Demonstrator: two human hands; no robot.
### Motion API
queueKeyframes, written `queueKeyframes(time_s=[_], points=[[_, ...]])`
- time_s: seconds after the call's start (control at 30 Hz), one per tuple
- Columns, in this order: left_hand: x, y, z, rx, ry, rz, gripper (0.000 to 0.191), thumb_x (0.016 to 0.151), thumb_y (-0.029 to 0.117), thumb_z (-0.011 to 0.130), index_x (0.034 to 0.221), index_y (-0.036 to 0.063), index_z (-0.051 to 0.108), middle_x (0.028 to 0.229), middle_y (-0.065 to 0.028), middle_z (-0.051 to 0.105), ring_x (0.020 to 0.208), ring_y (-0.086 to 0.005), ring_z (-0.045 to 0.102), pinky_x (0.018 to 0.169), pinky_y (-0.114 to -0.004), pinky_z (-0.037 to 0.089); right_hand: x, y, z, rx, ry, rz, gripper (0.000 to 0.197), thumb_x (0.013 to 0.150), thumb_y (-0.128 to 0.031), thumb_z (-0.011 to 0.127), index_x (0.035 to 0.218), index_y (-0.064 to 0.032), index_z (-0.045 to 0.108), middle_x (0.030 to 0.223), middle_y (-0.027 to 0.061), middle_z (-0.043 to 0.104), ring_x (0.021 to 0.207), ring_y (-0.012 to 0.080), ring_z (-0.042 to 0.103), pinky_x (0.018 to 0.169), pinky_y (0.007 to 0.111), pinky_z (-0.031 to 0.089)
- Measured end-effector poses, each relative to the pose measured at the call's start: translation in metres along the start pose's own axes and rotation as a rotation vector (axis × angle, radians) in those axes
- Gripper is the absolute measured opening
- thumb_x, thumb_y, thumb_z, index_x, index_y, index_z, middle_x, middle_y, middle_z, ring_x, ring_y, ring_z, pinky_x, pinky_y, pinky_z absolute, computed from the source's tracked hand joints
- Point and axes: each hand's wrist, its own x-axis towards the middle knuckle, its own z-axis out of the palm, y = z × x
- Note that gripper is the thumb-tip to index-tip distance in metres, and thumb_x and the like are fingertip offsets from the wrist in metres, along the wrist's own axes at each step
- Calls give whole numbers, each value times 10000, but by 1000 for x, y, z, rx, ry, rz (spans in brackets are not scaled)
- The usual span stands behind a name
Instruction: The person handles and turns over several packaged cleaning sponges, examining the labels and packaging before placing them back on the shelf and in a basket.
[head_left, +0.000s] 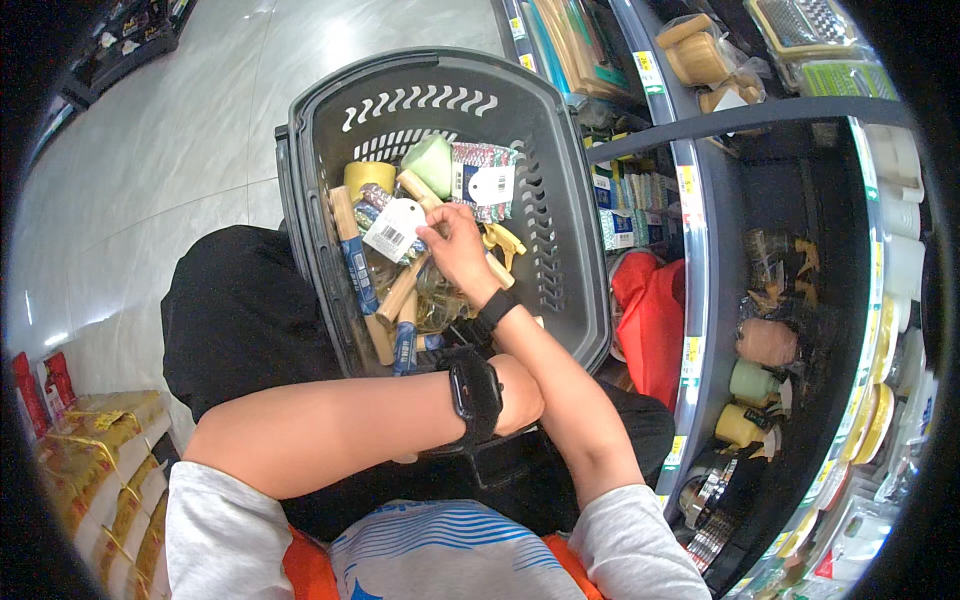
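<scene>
A dark plastic shopping basket stands before me, between my legs. My right hand reaches into it, thumb and fingers pinched at the edge of a tagged scrubbing-pad pack. Around the hand lie several wooden rolling pins with blue labels, a yellow trigger sprayer head, a yellow round container and a pale green container. Another scrubbing-pad pack rests at the far right inside. My left hand is under my right forearm at the basket's near end; its fingers are hidden.
Shelving with price strips runs along my right, bearing spray bottles, graters and wooden wares. A red bag sits between basket and shelf. Stacked gold boxes stand at lower left on the tiled floor.
</scene>
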Motion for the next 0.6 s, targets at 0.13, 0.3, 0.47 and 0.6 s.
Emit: queueKeyframes(time_s=[0.13, 0.3, 0.47, 0.6], points=[[-5, 16, -53, -175, 87, 43, 194, 839, 171, 636, 813, 4, 730, 845, -205, 717, 842, -377, 696, 739, -445, 565, 13, -20, -37, -21, -199, -111, 145, 873, -133, 710, 896, -16, 629, 1168, 168, 583, 1074, 322, 587, 938, 372, 461], [-17, 16, -100, -441, 493, 191, 199, 896, 190, 615, 951, 16, 696, 869, -175, 704, 814, -363, 686, 755, -438, 550, 3, -67, -119, 160, -285, -14, 103, 927, -112, 645, 938, -10, 631, 1222, 101, 605, 1106, 212, 574, 967, 327, 448], [-37, -19, -142, -930, 1016, 97, 180, 973, 156, 575, 1024, 44, 708, 894, -55, 688, 833, -138, 644, 769, -293, 517, -58, -92, -183, 598, 59, 222, 135, 978, -133, 568, 1064, -38, 613, 1064, 14, 656, 1004, 133, 619, 898, 268, 479], [-39, -38, -142, -864, 1345, -389, 257, 956, 200, 602, 1146, 47, 683, 1130, -51, 658, 1049, -124, 585, 934, -281, 424, -78, -70, -222, 847, 83, 421, 206, 979, -197, 565, 1095, -36, 622, 1061, 38, 674, 998, 133, 629, 884, 290, 493]])
